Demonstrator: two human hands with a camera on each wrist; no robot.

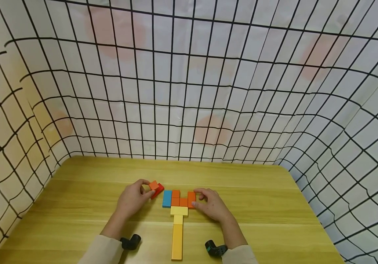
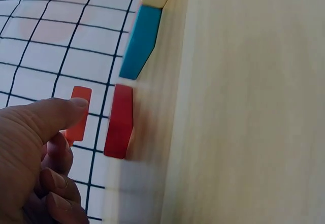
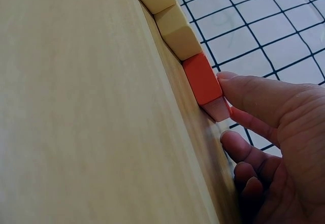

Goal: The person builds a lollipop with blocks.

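Between the thumb and fingers of my left hand (image 1: 133, 198) is a small orange block (image 2: 76, 125), raised off the table. Below it in the head view, partly covered, lies a red block (image 1: 158, 190), seen whole in the left wrist view. My right hand (image 1: 212, 205) pinches the upright orange block (image 1: 191, 197) at the right end of a flat arrangement, thumb at its near end and index finger at its far end. The same orange block (image 3: 203, 79) shows in the right wrist view, the thumb on its edge. Beside it, smaller orange blocks (image 1: 175, 198) form a stepped row.
A blue block (image 1: 167, 198) stands at the arrangement's left side. Yellow blocks (image 1: 179, 210) run below the orange ones, ending in a long yellow-orange bar (image 1: 177, 242) toward me. The wooden table (image 1: 258, 190) is bordered by a black grid net (image 1: 175, 110) over pale cloth.
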